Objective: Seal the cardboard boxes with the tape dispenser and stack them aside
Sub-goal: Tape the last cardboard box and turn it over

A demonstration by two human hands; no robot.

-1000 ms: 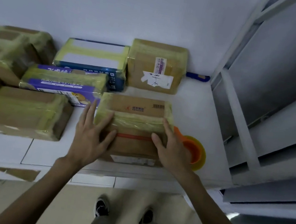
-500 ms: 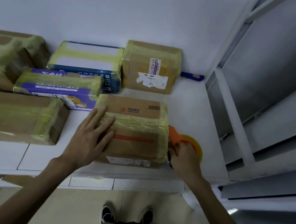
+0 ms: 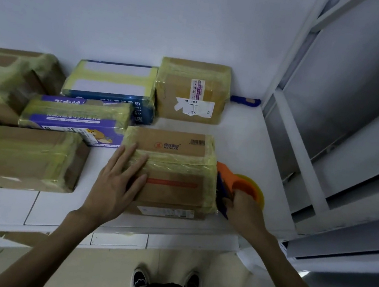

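head view: the right hand (image 3: 244,211) has left the brown cardboard box banded with yellow tape (image 3: 175,166) and now grasps the orange tape dispenser with its yellow roll (image 3: 239,183) just right of the box. the left hand (image 3: 115,181) stays flat on the box top, fingers straight.

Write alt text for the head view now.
A person's left hand lies flat on a tape-wrapped cardboard box at the front of a white table, while the right hand grips the orange tape dispenser at the box's right side. Other taped boxes sit left and behind.
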